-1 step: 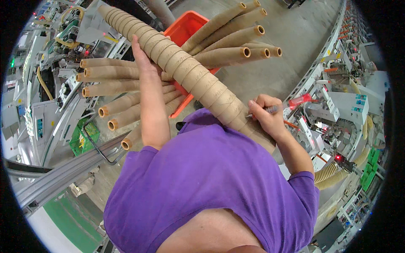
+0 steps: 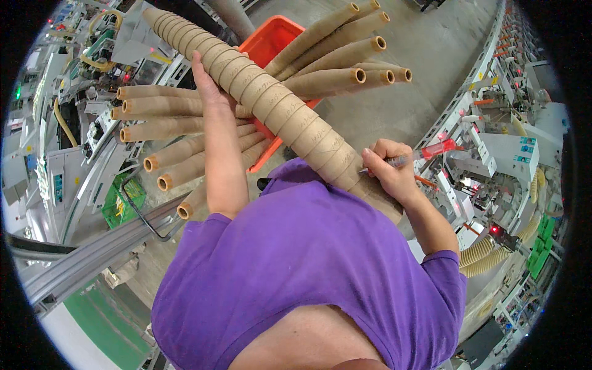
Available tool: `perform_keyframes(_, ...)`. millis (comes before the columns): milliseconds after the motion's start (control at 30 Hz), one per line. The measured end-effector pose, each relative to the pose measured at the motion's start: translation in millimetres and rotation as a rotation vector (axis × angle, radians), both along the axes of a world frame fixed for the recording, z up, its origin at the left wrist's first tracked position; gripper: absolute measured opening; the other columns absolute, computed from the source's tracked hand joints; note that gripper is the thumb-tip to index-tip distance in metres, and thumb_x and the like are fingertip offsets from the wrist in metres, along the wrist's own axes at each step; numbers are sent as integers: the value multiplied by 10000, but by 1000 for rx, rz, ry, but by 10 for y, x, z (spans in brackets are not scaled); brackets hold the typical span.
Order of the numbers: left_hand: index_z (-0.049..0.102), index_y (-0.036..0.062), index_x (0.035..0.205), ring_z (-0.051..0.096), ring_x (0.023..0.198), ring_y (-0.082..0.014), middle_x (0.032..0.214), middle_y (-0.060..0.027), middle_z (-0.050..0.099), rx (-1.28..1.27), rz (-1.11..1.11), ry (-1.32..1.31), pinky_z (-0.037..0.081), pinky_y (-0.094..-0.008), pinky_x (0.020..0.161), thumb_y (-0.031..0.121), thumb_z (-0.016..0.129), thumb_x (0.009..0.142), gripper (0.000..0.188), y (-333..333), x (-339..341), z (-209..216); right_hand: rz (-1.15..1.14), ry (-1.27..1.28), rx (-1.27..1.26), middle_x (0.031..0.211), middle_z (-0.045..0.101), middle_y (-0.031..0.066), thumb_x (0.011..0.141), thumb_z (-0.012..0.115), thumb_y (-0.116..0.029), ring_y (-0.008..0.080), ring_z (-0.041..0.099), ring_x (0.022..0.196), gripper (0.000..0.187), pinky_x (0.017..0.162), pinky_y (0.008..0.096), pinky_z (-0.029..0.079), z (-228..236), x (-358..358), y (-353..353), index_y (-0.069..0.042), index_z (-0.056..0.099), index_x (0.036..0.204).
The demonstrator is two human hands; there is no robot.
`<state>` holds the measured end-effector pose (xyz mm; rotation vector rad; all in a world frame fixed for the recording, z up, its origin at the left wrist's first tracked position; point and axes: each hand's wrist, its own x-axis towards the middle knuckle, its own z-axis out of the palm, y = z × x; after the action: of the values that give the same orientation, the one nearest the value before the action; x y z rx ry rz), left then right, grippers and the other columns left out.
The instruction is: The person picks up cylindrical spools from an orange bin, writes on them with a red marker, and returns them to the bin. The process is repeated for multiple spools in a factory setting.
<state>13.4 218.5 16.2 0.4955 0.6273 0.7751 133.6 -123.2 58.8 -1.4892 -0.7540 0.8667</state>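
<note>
A long stack of nested brown paper cones (image 2: pixel 287 111) slants across in front of my chest, its narrow end at the upper left. Handwritten marks run along its bands. My left hand (image 2: pixel 213 83) supports the stack near its upper half, thumb on the near side and fingertips showing past the far side. Closed around a pen (image 2: pixel 404 160) with a clear barrel and red end, my right hand (image 2: pixel 391 166) rests at the stack's wide lower end. The pen tip meets the cone surface there.
Beneath the stack stands an orange-red bin (image 2: pixel 271 40). More cone stacks (image 2: pixel 336 83) jut out of it to the right, and others (image 2: pixel 163 129) to the left. Machinery (image 2: pixel 505 160) lines both sides. A metal rail (image 2: pixel 111 253) and green crate (image 2: pixel 123 200) are at left.
The pen's rear end has shifted slightly in my right hand, and its barrel shows more sharply. My left hand and the cone stack look unmoved.
</note>
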Motion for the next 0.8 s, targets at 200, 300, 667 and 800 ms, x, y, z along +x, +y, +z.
perform_keyframes(200, 490, -24, 1246, 644, 912, -348, 1059, -208, 642, 233, 83, 205, 517, -498, 853, 614, 505, 823, 766, 3, 43, 12, -181, 222, 82, 667, 550, -1, 934, 595, -131, 94, 471, 555, 227, 524, 270, 378, -3, 133, -149, -43, 549, 730)
perform_keyframes(300, 505, -38, 1273, 610, 1034, -345, 1151, -212, 619, 257, 74, 305, 476, -499, 932, 616, 427, 860, 778, -84, 46, 64, -639, 23, 142, 678, 524, -8, 967, 561, -173, 80, 431, 516, 137, 476, 257, 351, -169, 250, -428, -61, 552, 888)
perform_keyframes(667, 545, -22, 1110, 628, 918, -304, 1002, -175, 624, 184, -587, -94, 540, -433, 788, 602, 569, 783, 705, -348, 991, 44, -1682, 433, 167, 673, 385, -19, 995, 470, -447, 55, 303, 451, 318, 387, 235, 255, -928, -177, -2551, -155, 476, 1122)
perform_keyframes(800, 510, -46, 1136, 622, 913, -303, 1019, -173, 610, 175, -727, -168, 537, -428, 798, 547, 630, 752, 716, -469, 1268, 128, -1621, 293, 61, 731, 482, -2, 1002, 500, -352, 78, 448, 517, 319, 452, 255, 392, -1186, -280, -2539, -61, 586, 1101)
